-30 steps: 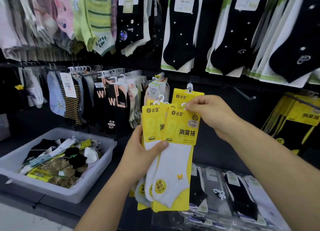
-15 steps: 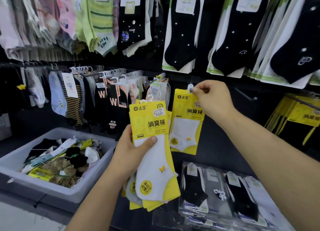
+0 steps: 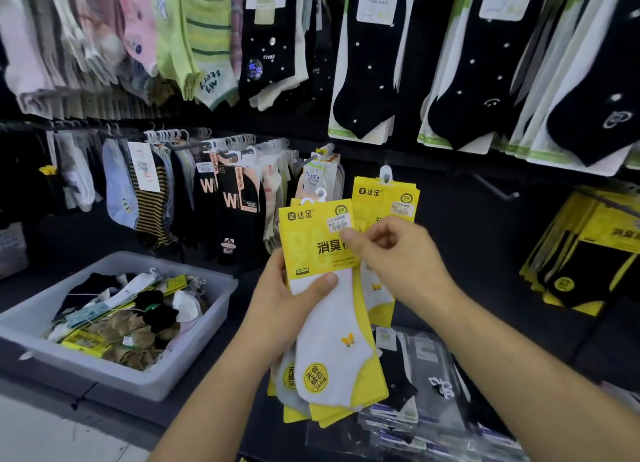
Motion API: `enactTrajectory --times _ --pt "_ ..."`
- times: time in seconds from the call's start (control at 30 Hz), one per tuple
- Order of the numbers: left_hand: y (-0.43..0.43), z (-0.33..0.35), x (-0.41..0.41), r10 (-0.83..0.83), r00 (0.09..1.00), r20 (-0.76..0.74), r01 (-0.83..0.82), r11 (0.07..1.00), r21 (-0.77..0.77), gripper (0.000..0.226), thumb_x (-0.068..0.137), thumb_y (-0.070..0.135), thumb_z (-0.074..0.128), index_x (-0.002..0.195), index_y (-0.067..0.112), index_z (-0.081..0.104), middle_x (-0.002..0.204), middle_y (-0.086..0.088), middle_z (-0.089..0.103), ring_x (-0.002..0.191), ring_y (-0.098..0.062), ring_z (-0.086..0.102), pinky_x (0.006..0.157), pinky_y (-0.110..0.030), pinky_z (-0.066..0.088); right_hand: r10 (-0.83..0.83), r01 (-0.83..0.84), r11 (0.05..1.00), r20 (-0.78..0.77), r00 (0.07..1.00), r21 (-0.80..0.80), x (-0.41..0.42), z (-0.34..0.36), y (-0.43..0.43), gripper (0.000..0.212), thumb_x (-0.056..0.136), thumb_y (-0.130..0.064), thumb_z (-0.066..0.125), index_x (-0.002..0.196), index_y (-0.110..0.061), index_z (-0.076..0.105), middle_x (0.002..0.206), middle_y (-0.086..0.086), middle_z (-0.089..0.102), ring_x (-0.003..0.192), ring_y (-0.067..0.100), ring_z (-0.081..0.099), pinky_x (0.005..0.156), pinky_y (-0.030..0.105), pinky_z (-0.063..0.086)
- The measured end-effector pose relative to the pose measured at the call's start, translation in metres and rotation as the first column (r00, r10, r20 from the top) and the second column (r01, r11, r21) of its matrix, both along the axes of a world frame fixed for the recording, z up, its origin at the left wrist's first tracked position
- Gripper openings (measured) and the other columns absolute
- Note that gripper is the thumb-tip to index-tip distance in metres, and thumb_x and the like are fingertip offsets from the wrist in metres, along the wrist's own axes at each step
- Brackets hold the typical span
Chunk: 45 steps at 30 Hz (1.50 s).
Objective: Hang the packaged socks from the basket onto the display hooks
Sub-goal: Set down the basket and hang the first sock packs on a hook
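Head view: left hand (image 3: 280,309) fingers clamped on our yellow sock stack (image 3: 323,288); right hand (image 3: 398,257) fingers pinch the front pack's top corner. Peel one pack only, grip near its hanger, then thread onto the hook (image 3: 385,173) at 12 o'clock. Basket (image 3: 194,354) sits at 9 o'clock.

A dark display wall (image 3: 467,226) stood before me, hung thick with other socks (image 3: 374,66) along its upper rows. Far left, a metal rail (image 3: 187,145) carried more pairs. Near left, pale floor (image 3: 41,430) showed below the dark shelf edge (image 3: 114,397).
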<state>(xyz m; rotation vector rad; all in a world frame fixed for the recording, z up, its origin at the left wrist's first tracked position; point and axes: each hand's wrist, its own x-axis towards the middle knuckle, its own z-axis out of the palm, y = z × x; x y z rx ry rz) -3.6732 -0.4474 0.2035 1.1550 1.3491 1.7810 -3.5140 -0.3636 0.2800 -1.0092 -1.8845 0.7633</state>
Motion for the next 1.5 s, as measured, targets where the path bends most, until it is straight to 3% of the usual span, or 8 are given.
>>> enactTrajectory --times 0.23,0.4,0.5,0.63,0.73,0.83,1.33,1.5 --pt "0.003 0.001 0.012 0.006 0.992 0.125 -0.009 1.000 0.024 0.061 0.070 0.048 0.095 0.119 0.028 0.065 0.105 0.013 0.082 0.093 -0.008 0.080 0.066 -0.017 0.061 0.085 -0.085 0.977 -0.008 0.996 -0.197 0.001 -0.013 -0.002 0.044 0.083 -0.040 0.079 0.078 -0.002 0.056 0.065 0.006 0.058 0.055 0.012 0.053 0.052 0.033 0.049" --pt "0.004 0.004 0.012 -0.027 0.982 0.186 0.015 0.998 0.069 0.046 0.072 0.041 0.081 0.114 0.030 0.067 0.100 0.017 0.082 0.088 -0.003 0.079 0.064 -0.015 0.060 0.097 -0.199 0.911 -0.283 0.954 -0.360 0.010 -0.018 0.004 0.022 0.091 -0.020 0.072 0.081 -0.010 0.055 0.079 0.009 0.074 0.073 0.020 0.070 0.058 0.027 0.054" --pt "0.004 0.001 0.012 -0.028 0.988 0.149 0.018 0.998 0.067 0.047 0.070 0.037 0.086 0.113 0.032 0.066 0.100 0.017 0.082 0.089 -0.004 0.079 0.065 -0.015 0.060 0.146 -0.271 0.867 -0.306 0.941 -0.419 0.017 -0.024 0.005 0.017 0.089 -0.014 0.074 0.096 -0.008 0.059 0.092 0.007 0.077 0.089 0.023 0.074 0.070 0.033 0.058" --pt "0.003 -0.003 0.007 -0.005 0.999 0.035 0.004 0.999 0.037 0.061 0.068 0.046 0.099 0.116 0.039 0.063 0.107 0.019 0.080 0.095 -0.002 0.078 0.070 -0.015 0.060 0.097 -0.170 0.941 -0.249 0.964 -0.293 0.025 -0.016 0.009 0.027 0.086 -0.021 0.077 0.108 -0.020 0.061 0.095 0.003 0.076 0.090 0.020 0.074 0.069 0.034 0.058" --pt "0.002 -0.005 0.005 -0.016 0.999 -0.039 0.016 1.000 0.017 0.059 0.068 0.049 0.097 0.117 0.044 0.063 0.111 0.019 0.079 0.099 -0.002 0.077 0.075 -0.014 0.059 0.038 -0.060 0.994 -0.232 0.972 -0.089 0.026 0.004 0.015 0.013 0.087 -0.022 0.075 0.098 -0.022 0.068 0.096 0.006 0.072 0.086 0.016 0.070 0.071 0.029 0.058" --pt "0.000 -0.004 0.006 -0.035 0.997 -0.068 0.036 0.999 0.019 0.047 0.074 0.042 0.094 0.108 0.057 0.065 0.112 0.019 0.079 0.100 -0.002 0.077 0.076 -0.013 0.059 0.114 -0.111 0.993 -0.116 0.987 0.025 0.022 0.017 0.016 0.005 0.088 -0.023 0.075 0.083 -0.021 0.073 0.077 -0.012 0.070 0.066 -0.003 0.061 0.060 0.013 0.049" --pt "-0.005 -0.006 -0.007 -0.051 0.993 -0.103 0.050 0.999 -0.010 0.064 0.064 0.056 0.091 0.121 0.046 0.063 0.119 0.015 0.078 0.108 -0.007 0.076 0.081 -0.025 0.063 0.306 -0.309 0.906 -0.057 0.950 -0.290 0.018 0.038 0.028 0.009 0.086 -0.019 0.075 0.077 -0.019 0.075 0.090 -0.001 0.077 0.080 0.005 0.072 0.061 0.008 0.050" --pt "-0.006 -0.005 -0.006 -0.039 0.993 -0.108 0.038 0.999 -0.012 0.063 0.074 0.052 0.093 0.126 0.034 0.063 0.115 0.017 0.079 0.105 -0.003 0.076 0.079 -0.015 0.059 0.151 -0.158 0.972 -0.054 0.987 -0.176 0.020 0.040 0.031 0.013 0.090 -0.022 0.072 0.078 -0.021 0.075 0.093 -0.002 0.077 0.086 0.009 0.071 0.070 0.018 0.052"
